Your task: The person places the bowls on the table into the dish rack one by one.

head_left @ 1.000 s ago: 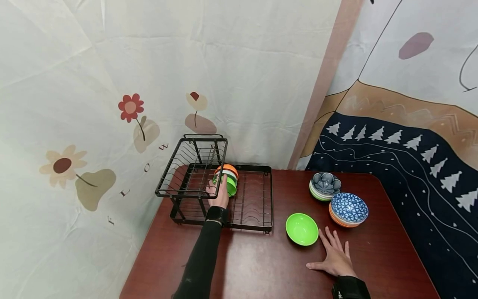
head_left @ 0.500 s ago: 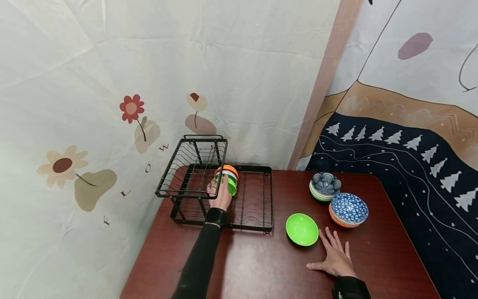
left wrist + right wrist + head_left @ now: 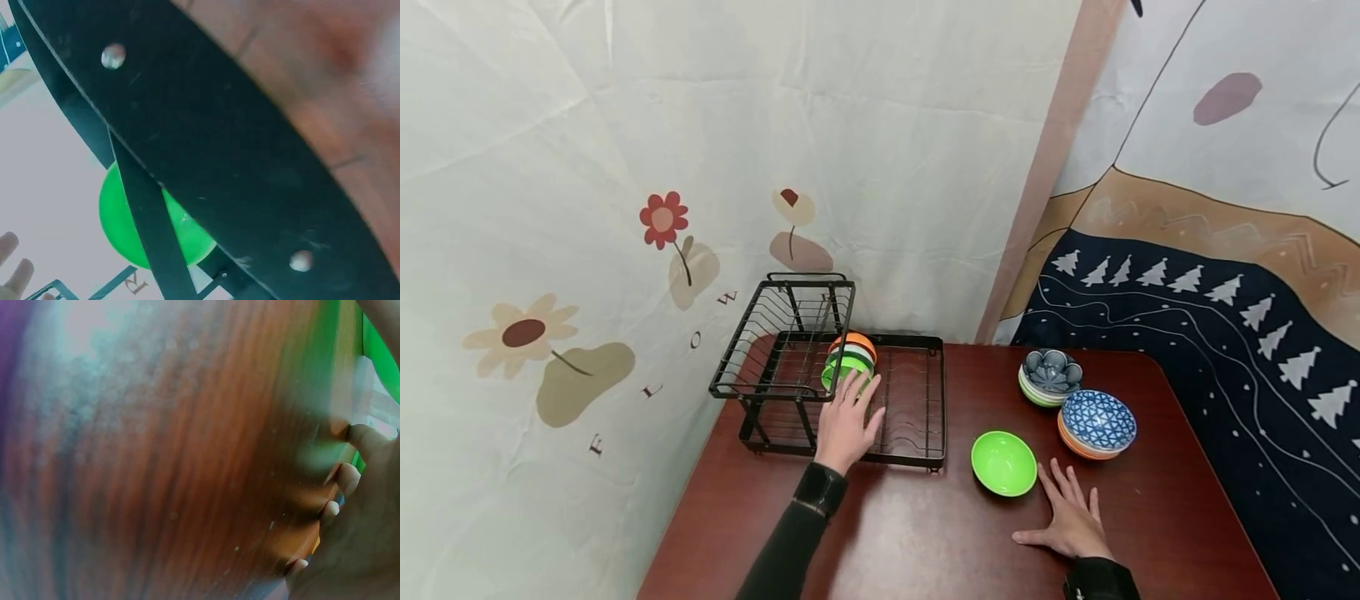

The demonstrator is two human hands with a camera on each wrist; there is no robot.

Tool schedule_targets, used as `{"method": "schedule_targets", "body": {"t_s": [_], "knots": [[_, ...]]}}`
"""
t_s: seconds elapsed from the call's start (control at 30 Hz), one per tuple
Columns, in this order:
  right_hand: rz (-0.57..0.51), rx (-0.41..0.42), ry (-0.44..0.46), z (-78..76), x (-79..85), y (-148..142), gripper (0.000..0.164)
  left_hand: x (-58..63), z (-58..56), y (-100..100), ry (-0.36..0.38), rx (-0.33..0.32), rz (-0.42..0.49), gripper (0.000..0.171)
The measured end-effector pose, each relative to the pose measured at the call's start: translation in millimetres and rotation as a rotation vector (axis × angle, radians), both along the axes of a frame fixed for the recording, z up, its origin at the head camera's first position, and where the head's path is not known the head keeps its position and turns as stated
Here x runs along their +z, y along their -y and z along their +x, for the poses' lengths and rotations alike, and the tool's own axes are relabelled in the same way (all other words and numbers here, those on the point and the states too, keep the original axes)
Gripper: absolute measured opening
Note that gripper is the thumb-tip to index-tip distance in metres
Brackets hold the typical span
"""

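Observation:
In the head view my left hand (image 3: 846,425) is over the front edge of a black two-tier dish rack (image 3: 910,458), fingers spread and holding nothing. Just beyond its fingertips, a green bowl (image 3: 833,377) stands on edge in the lower tier, with white and orange bowls (image 3: 855,339) behind it. From the left wrist, the same green bowl (image 3: 119,219) appears behind dark rack bars. My right hand (image 3: 1070,521) rests on the table with fingers spread, its index fingertip right by the rim of another green bowl (image 3: 1003,464), which sits upright.
Toward the right back stand two stacks: one topped by a grey petal-shaped bowl (image 3: 1051,371), the other by a blue-and-white patterned bowl (image 3: 1098,419). The rack's raised upper basket (image 3: 786,333) overhangs its left part. Printed cloth (image 3: 925,167) hangs behind the reddish-brown table (image 3: 917,542).
My left hand has let go of the green bowl in the rack and drawn back toward the front, its fingers opening. The bowl stays among the others. The right hand keeps its place.

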State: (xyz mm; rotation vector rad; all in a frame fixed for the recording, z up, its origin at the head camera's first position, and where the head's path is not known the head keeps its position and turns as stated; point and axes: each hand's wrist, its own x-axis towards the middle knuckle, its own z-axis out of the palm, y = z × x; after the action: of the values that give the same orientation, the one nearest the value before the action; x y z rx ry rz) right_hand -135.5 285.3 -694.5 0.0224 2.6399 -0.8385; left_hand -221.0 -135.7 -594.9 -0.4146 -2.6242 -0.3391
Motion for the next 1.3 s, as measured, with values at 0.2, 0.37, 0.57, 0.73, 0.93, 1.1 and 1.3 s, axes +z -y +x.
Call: {"method": "schedule_targets", "body": {"t_s": [0.2, 0.37, 0.57, 0.73, 0.93, 1.1, 1.3], "knots": [[-0.015, -0.004, -0.001, 0.0, -1.1, -1, 0.156, -10.3, 34.9, 15, -0.081, -0.112, -0.040, 0.064], [-0.018, -0.006, -0.005, 1.0, 1.4, -1, 0.155, -29.1, 62.8, 26, -0.132, -0.137, -0.062, 0.068], [-0.005, -0.004, 0.000, -0.1, 0.5, -1, 0.155, -50.4, 84.1, 35, -0.124, -0.087, -0.034, 0.067], [-0.020, -0.005, 0.006, 0.5, -1.2, -2, 0.158, -59.2, 94.6, 42, 0.015, -0.021, -0.047, 0.056], [-0.020, -0.008, -0.001, 1.7, 0.1, -1, 0.158, -67.3, 100.9, 49, 0.248, 0.053, -0.055, 0.060], [-0.017, -0.008, 0.000, 1.2, 0.0, -1, 0.158, -74.3, 104.8, 51, 0.340, 0.067, -0.068, 0.068], [-0.019, -0.004, 0.005, 0.9, 1.2, -2, 0.157, -81.7, 108.9, 52, 0.406, 0.090, -0.085, 0.071]]}}
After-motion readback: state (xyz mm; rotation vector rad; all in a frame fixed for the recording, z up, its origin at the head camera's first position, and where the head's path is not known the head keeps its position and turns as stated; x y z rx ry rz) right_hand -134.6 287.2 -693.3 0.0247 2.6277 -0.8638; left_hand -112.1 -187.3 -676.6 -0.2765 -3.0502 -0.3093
